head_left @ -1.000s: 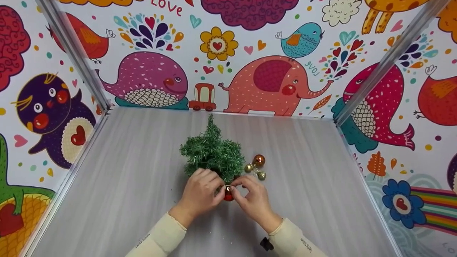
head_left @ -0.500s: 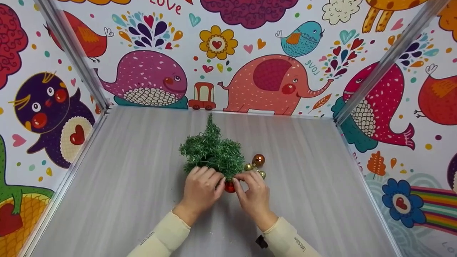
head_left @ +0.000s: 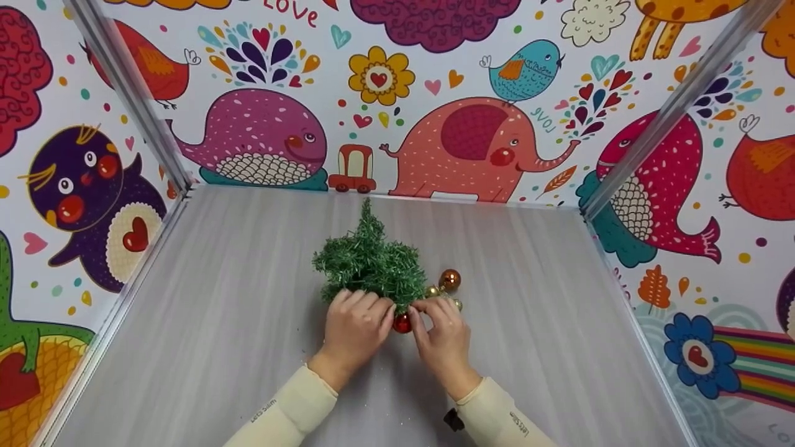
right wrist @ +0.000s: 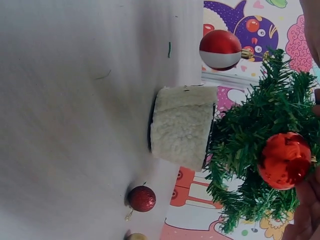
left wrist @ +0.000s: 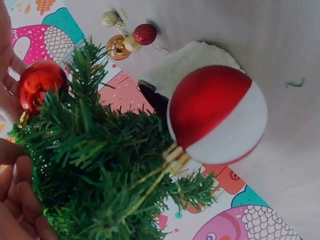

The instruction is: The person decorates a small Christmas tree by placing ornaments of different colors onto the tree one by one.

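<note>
A small green artificial Christmas tree stands in front of both hands, its pale fuzzy base showing in the right wrist view. Low on its near side hangs a shiny red Christmas bauble. My left hand and right hand pinch at the bauble's top from either side, thumbs and forefingers close together against the branch tips. The fingers hide most of its hanging loop. On another branch a red-and-white bauble hangs by a gold string, seen in both wrist views.
Right of the tree lie a copper-coloured bauble, small gold baubles and a dark red glittery one. Patterned cartoon panels with metal corner posts enclose the grey table at the back and sides.
Both hands have moved slightly forward toward the tree, bringing the shiny red bauble up against the lower branches. The tree has stayed in place.
</note>
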The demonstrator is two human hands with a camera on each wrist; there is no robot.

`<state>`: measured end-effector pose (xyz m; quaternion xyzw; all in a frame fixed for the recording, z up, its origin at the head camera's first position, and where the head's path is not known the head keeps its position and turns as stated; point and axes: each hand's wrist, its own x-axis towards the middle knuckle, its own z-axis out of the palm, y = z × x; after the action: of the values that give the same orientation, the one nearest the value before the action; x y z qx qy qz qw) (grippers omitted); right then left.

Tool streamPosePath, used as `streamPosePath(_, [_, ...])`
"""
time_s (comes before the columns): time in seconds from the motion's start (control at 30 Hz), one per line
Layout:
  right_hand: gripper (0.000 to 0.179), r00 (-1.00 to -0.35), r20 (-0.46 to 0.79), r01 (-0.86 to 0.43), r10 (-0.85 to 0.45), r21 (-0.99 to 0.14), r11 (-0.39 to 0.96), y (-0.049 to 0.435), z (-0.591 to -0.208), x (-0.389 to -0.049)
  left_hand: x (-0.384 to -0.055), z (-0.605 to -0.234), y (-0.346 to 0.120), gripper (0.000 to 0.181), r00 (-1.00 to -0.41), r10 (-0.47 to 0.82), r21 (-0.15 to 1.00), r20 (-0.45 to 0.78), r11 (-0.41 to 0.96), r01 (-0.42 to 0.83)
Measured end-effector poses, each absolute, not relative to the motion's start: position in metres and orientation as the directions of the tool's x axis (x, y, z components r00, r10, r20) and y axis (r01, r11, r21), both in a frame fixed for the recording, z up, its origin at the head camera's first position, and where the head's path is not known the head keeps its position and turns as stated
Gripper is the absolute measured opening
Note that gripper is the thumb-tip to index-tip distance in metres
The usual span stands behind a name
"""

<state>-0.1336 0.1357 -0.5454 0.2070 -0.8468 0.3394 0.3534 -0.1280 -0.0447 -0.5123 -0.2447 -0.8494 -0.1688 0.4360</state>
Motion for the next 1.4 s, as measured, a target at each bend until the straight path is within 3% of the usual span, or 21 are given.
streamPosePath(0.4, [0.003,-0.686,0.723,-0.565,-0.085,-0.455,0.688,0.132,-0.545,-0.135,-0.13,-0.509,-0.039,0.007,-0.436,0.265,0.026,0.86,0.83,0.556])
streamPosePath(0.6, [0.005,-0.677,0.73,-0.568,-0.092,-0.439,0.696,0.132,-0.547,-0.136,-0.131,-0.514,-0.04,0.008,-0.458,0.269,0.014,0.847,0.851,0.525])
streamPosePath(0.83, [0.009,-0.692,0.696,-0.59,-0.193,-0.391,0.706,0.135,-0.547,-0.138,-0.127,-0.516,-0.042,0.012,-0.5,0.359,-0.047,0.788,0.845,0.533])
streamPosePath(1.17, [0.007,-0.681,0.691,-0.637,-0.243,-0.394,0.663,0.139,-0.549,-0.137,-0.122,-0.513,-0.044,0.014,-0.544,0.366,-0.025,0.755,0.845,0.534])
streamPosePath(1.27, [0.005,-0.685,0.687,-0.642,-0.243,-0.411,0.647,0.142,-0.549,-0.136,-0.121,-0.512,-0.045,0.013,-0.53,0.36,-0.016,0.768,0.838,0.545])
streamPosePath(1.4, [0.007,-0.666,0.706,-0.658,-0.241,-0.405,0.634,0.149,-0.551,-0.135,-0.121,-0.509,-0.047,0.022,-0.458,0.373,-0.061,0.807,0.823,0.564])
